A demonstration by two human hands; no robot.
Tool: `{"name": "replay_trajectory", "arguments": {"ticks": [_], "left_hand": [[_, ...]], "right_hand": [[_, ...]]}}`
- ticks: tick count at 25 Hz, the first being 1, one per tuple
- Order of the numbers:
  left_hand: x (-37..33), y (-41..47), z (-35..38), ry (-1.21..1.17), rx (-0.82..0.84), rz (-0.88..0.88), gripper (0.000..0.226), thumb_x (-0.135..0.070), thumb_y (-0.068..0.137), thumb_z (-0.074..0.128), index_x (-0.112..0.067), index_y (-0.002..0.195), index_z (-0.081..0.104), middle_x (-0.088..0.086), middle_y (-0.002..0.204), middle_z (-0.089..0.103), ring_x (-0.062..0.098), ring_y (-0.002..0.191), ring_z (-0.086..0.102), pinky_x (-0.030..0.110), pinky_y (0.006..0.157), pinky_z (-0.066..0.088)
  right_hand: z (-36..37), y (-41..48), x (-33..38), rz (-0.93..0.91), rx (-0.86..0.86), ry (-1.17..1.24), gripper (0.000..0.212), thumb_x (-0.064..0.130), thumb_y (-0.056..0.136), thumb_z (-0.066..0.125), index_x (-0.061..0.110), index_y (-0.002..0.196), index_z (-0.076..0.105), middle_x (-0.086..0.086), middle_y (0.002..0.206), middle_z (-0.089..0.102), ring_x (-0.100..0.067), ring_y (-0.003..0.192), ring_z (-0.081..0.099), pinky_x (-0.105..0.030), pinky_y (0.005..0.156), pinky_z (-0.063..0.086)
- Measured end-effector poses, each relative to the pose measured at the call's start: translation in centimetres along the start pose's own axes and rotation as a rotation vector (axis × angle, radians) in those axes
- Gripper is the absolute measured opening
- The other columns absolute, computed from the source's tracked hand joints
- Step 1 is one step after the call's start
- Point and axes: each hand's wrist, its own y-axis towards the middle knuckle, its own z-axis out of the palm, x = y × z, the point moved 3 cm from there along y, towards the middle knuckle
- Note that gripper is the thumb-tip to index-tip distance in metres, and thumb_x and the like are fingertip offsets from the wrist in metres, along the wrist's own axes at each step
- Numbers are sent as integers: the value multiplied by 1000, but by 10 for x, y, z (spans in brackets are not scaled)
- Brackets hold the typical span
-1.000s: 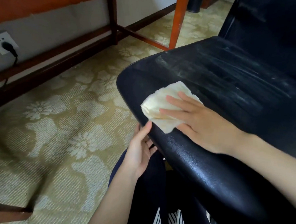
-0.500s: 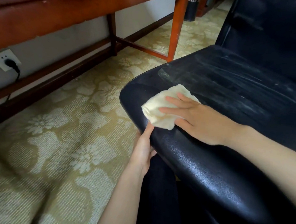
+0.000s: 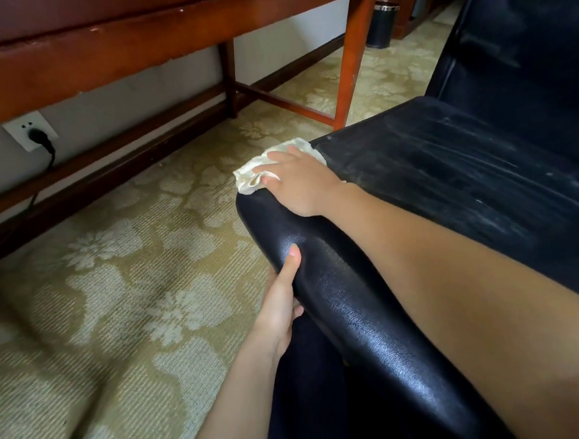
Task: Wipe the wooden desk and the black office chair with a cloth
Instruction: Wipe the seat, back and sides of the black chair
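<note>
The black office chair (image 3: 453, 182) fills the right side, its seat streaked with pale wipe marks. My right hand (image 3: 300, 182) presses a cream cloth (image 3: 248, 180) onto the seat's front left corner, fingers spread over the cloth. Only the cloth's edges show around the hand. Lower down, my left hand (image 3: 277, 307) grips the seat's front edge, thumb on top and fingers hidden underneath. The wooden desk (image 3: 123, 32) runs across the upper left, seen from below its top.
A desk leg (image 3: 354, 53) and low crossbars stand just beyond the chair corner. A dark waste bin (image 3: 381, 24) sits further back. A wall socket (image 3: 29, 130) with a black plug is at the left. Patterned carpet (image 3: 125, 277) covers the floor.
My right hand has slid the cloth forward and left, from the seat's top onto its front corner. My left hand keeps its hold on the seat edge. The view has tilted up.
</note>
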Motion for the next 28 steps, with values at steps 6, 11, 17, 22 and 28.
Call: {"name": "replay_trajectory", "arguments": {"ticks": [6, 11, 17, 22, 28], "left_hand": [[-3, 1, -1, 21, 16, 17, 58, -64, 85, 49, -27, 129, 56, -9, 120, 66, 11, 112, 61, 39, 109, 38], [0, 2, -3, 37, 34, 52, 62, -69, 79, 49, -30, 126, 59, -9, 119, 68, 13, 114, 60, 41, 110, 36], [1, 0, -1, 4, 18, 57, 49, -63, 86, 48, -26, 113, 65, -7, 107, 73, 14, 107, 65, 38, 106, 42], [-1, 1, -1, 4, 67, 68, 60, -63, 78, 53, -25, 124, 59, -5, 112, 71, 15, 107, 65, 42, 103, 44], [0, -2, -2, -10, 108, 49, 53, -56, 85, 52, -24, 127, 57, -5, 113, 71, 14, 103, 67, 42, 99, 48]], "right_hand": [[0, -59, -9, -30, -22, 166, 43, 27, 103, 29, 33, 145, 34, 6, 158, 16, -17, 146, 0, -30, 115, 5], [-4, -148, -22, -103, -66, 178, 43, 34, 100, 31, 33, 143, 37, 7, 154, 27, -4, 142, 6, -4, 104, -7], [5, -233, -38, 14, -52, 97, 48, 41, 92, 32, 34, 137, 46, 7, 149, 36, -11, 142, 17, -11, 113, 0], [-1, -241, -37, 72, 2, 16, 51, 50, 90, 19, 49, 139, 33, 19, 151, 26, -10, 143, 17, -24, 107, 37], [-7, -166, -35, 98, 22, 84, 46, 33, 102, 24, 45, 146, 18, 14, 157, 12, -10, 146, 0, -31, 116, 21]]}}
